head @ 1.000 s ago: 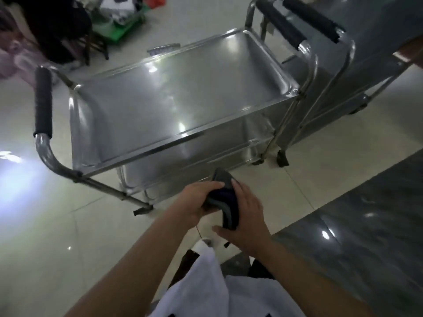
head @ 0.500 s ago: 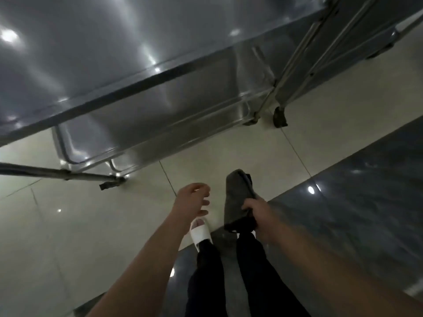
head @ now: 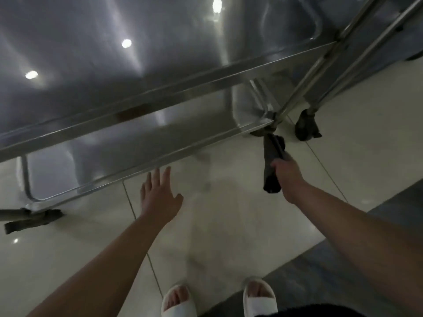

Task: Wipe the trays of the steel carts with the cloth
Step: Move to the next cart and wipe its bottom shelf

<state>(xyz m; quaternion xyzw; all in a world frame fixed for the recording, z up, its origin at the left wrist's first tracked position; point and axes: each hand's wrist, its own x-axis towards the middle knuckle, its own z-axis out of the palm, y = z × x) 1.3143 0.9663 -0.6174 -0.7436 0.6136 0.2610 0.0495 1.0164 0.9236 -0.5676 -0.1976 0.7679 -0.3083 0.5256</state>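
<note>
The steel cart fills the upper part of the head view. Its shiny top tray (head: 114, 53) is close below me, and the lower tray (head: 142, 143) shows beneath the top tray's front rim. My right hand (head: 287, 177) grips a dark folded cloth (head: 271, 154), held out near the lower tray's right front corner. My left hand (head: 160, 197) is spread flat with straight fingers, just short of the lower tray's front rim and holding nothing.
A second cart's legs (head: 357, 56) and a black caster (head: 305, 125) stand at the right. Another caster (head: 32, 219) sits at the lower left. My feet in white slippers (head: 178, 300) stand on the pale tiled floor, with a dark stone strip (head: 343, 259) to the right.
I have leaned in over the cart. Both hands have separated and reached forward; the left hand let go of the cloth and opened, and the right hand carried the cloth toward the lower tray's corner.
</note>
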